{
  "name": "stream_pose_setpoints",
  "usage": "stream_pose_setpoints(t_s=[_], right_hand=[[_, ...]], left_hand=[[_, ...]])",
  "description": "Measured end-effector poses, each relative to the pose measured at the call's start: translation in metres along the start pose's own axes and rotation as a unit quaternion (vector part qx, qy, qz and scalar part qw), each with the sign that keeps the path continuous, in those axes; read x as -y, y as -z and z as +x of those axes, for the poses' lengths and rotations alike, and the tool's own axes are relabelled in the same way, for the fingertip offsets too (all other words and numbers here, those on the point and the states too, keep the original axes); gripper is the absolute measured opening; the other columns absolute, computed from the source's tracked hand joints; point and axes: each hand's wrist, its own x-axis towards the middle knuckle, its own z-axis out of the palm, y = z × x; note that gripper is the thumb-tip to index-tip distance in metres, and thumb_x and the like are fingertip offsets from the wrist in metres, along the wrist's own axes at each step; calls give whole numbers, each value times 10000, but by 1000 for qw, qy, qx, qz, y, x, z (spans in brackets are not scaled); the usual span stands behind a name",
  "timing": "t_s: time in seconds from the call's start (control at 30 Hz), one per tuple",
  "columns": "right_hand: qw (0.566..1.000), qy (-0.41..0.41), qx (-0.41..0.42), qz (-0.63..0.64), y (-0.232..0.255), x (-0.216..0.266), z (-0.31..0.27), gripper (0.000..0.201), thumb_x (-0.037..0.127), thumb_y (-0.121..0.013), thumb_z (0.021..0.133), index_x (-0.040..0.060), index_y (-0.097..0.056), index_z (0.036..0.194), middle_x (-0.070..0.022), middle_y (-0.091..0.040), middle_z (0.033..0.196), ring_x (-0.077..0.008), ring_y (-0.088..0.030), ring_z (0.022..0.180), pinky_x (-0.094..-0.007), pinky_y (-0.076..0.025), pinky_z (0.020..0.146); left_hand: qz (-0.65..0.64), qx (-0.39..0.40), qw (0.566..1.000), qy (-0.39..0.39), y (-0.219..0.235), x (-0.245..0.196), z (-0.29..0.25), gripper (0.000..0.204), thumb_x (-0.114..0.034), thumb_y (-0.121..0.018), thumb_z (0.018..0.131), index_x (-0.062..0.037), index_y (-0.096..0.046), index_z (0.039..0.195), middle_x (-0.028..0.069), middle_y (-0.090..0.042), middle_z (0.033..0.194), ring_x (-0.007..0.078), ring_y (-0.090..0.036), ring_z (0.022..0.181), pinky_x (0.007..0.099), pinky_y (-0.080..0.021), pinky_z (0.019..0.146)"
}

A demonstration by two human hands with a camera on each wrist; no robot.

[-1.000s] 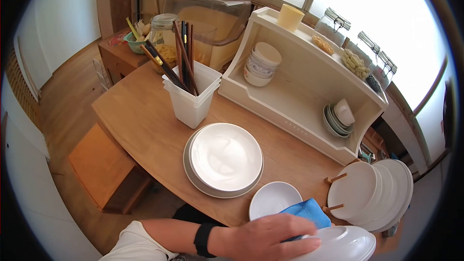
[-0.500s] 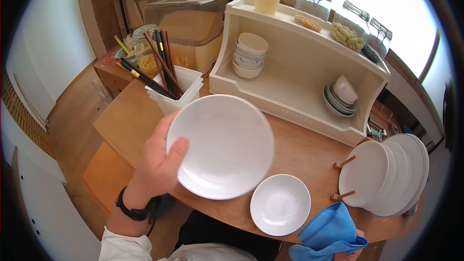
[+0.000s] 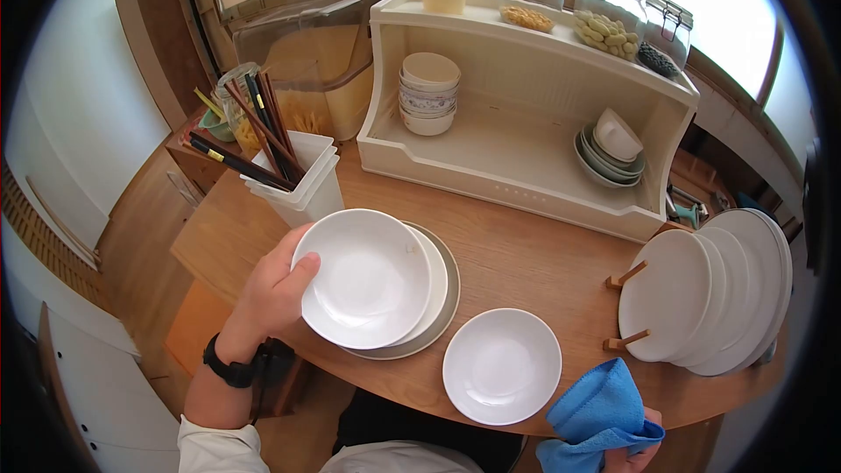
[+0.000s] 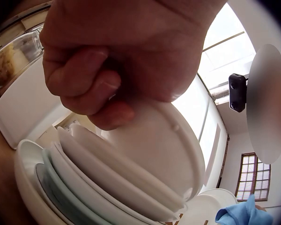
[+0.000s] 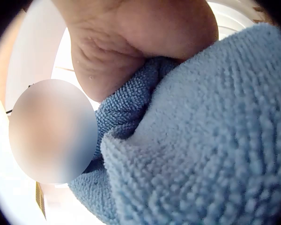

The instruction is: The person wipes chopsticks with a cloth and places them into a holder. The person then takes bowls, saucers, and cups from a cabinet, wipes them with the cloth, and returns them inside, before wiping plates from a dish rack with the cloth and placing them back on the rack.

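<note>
My left hand (image 3: 273, 291) pinches the left rim of a white dish (image 3: 368, 278), thumb on top, above a white plate (image 3: 435, 285) and a larger grey-rimmed plate (image 3: 451, 298). Curled fingers of that hand (image 4: 91, 89) show in the left wrist view, beside the dish's underside (image 4: 154, 140). Whether the dish touches the stack, I cannot tell. My right hand (image 3: 638, 454) grips a blue cloth (image 3: 600, 412) at the front right; the cloth (image 5: 201, 131) fills much of the right wrist view. Between the hands a white bowl (image 3: 502, 366) rests on the table.
Behind stands a cream shelf (image 3: 508, 184) with stacked bowls (image 3: 429, 92), green bowls (image 3: 604, 158) and glass jars (image 3: 609, 13) on top. White containers (image 3: 307, 184) with chopsticks are at the left. Several plates (image 3: 666, 293) stand in a wooden rack at the right.
The left hand came from the lower right with the dish, then moved it down and slightly left over the plate stack. The right hand, hidden at first, stays at the front right with the cloth.
</note>
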Motion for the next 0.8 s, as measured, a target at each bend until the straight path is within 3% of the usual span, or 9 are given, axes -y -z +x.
stream_pose_setpoints(t_s=[0.13,0.4,0.63,0.7,0.77,0.8], right_hand=[[1000,-8,9,7,0,-5,-1,434,238,-734,839,-52,-582,1124,-122,-630,1037,-203,-588,935,-336,-453,870],[999,-13,23,-32,3,-14,-3,359,167,-710,856,-48,-588,1117,-117,-637,1022,-203,-594,920,-332,-457,862],[998,-29,54,-29,3,-22,-1,339,139,-692,866,-44,-583,1130,-113,-634,1061,-203,-603,929,-330,-465,860],[997,-47,48,-24,0,-27,-2,344,148,-683,875,-39,-584,1147,-118,-636,1079,-208,-611,939,-339,-478,861],[996,-79,12,28,-6,-31,0,348,221,-704,858,-18,-566,1071,-69,-625,972,-145,-576,905,-285,-436,871],[993,-102,-2,57,-9,-34,-1,375,216,-716,857,-11,-550,1104,-72,-616,995,-145,-569,912,-294,-438,878]], left_hand=[[5,6,1000,16,-2,-6,3,410,-147,-488,961,25,-482,1332,137,-637,1153,190,-595,1054,316,-453,926],[50,27,997,54,-7,0,8,369,-103,-525,934,28,-575,1276,110,-692,995,147,-637,887,282,-502,807],[31,23,996,81,-9,-1,9,343,-136,-537,961,48,-583,1247,91,-686,1016,111,-623,896,251,-497,764],[152,-118,980,-55,-8,14,0,287,-140,-523,979,63,-615,1159,47,-671,916,100,-603,804,244,-482,701],[74,-206,974,-60,-10,0,-30,230,-137,-525,978,43,-648,1052,20,-619,778,86,-552,704,242,-450,639],[90,-223,966,-90,-15,1,-51,224,-148,-547,966,34,-647,1049,20,-590,742,90,-524,648,241,-433,598]])
